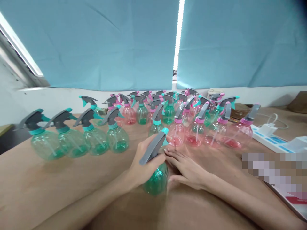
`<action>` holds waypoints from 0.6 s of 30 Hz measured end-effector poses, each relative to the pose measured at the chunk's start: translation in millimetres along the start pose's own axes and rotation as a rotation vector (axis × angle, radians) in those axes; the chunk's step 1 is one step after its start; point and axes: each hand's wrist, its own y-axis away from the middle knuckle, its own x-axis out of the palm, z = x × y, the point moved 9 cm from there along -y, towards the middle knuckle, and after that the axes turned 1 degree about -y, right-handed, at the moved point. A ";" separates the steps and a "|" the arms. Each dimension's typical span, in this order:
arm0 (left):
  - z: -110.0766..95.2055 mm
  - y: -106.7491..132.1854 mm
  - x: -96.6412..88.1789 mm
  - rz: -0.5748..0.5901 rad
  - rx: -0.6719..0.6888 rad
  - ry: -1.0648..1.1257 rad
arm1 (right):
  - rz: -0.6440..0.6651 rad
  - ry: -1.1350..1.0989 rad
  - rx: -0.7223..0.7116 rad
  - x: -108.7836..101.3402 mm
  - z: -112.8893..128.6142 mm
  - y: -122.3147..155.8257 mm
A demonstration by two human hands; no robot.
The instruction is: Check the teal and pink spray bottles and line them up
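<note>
Green, transparent plastic spray bottle (155, 183) with a round body, a grey trigger head and a turquoise nozzle tip is at the near middle of the brown, flat counter (96, 191), in front of all the other bottles. Whether its base touches the surface, I cannot tell with certainty. The bare left hand (141, 172) has its grip closed around the neck, just under the grey head. Probably this place is chosen because the neck is narrower than the smooth round belly, which could slip. The bare right hand (189, 169) is beside the bottle with a wide grip: its fingers are extended and curl around nothing. If a fingertip touches the bottle or the other hand, it is not clear; maybe it is there to give support from the side.

Farther to the left stand four green, round plastic bottles with turquoise collars (118, 140), in one slanting row. To the right is a row of pink, round plastic bottles with pink collars (238, 135). I suppose these front rows are divided so that each colour is quickly recognised. Behind them, a crowded group of green and pink bottles (129, 115) is mixed. At the right edge lies a white power strip with blue sockets (271, 140), and a light-blue cloth curtain (107, 44) hangs behind everything.
</note>
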 end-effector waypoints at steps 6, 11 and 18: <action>-0.9 0.1 -4.8 -0.013 0.022 -0.067 | 0.069 -0.063 -0.014 2.7 -4.0 1.6; 1.4 0.0 -2.2 0.053 0.006 0.005 | 0.054 -0.102 0.011 2.2 -9.3 3.4; 2.8 1.6 0.5 0.083 -0.005 0.087 | -0.026 -0.126 0.055 -1.1 -15.5 8.9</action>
